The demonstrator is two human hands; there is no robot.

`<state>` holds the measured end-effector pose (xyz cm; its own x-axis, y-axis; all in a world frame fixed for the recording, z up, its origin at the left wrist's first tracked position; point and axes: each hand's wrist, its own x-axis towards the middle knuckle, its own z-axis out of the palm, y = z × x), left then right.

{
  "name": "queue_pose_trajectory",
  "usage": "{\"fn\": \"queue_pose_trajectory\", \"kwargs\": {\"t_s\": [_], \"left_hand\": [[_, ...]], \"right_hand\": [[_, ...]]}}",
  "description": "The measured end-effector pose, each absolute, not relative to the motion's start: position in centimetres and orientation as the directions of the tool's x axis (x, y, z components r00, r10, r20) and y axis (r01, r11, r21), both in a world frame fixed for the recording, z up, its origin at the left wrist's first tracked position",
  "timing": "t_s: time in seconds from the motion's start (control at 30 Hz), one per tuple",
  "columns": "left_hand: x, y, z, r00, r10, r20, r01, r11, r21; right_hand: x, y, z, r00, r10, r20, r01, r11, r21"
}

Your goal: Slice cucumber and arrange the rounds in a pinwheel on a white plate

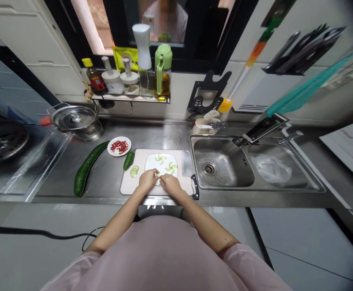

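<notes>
White square plate: the shiny white plate with rounded corners (151,163) lies on the pale rectangular cutting board (128,186), which rests on the brushed-steel worktop (58,169).
Pinwheels: two curling clusters of thin, green-edged cucumber pieces lie on this plate, one at its far edge (160,159), the other toward its right side (171,168).
Left hand: the bare left hand (148,180) reaches over the near part of the plate, fingers drawn nearly together beside a small pale-green piece; I cannot tell whether they grip it.
Right hand: the bare right hand (169,184) meets it from the other side, fingers bent and close together; whether they hold anything is hidden.
Sliced stock: a small overlapping group of round pale-green cucumber slices (134,171) lies on the board, left of the plate, near a short dark-green cucumber piece (128,161).
Knife: the black-handled steel knife (195,187) lies at the board's right edge, apart from both hands.
Step in hand: apparently arranging cut pieces on the plate's near part.
Next move calls for: in my judgement, a light fingertip touch, the piece lined up before release, and both finished pinwheels left undisturbed.
</notes>
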<state>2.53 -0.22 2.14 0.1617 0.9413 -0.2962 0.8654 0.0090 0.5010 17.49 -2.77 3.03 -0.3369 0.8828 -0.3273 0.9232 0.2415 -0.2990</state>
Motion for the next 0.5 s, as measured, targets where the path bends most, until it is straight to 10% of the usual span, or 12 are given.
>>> {"fn": "queue_pose_trajectory", "kwargs": {"t_s": [0.5], "left_hand": [[2.84,-0.22,2.19,0.149,0.937,-0.314,0.873,0.024,0.487]], "right_hand": [[17.43,-2.58,3.11,-0.344,0.876,-0.337,0.928,0.262,-0.266]]}}
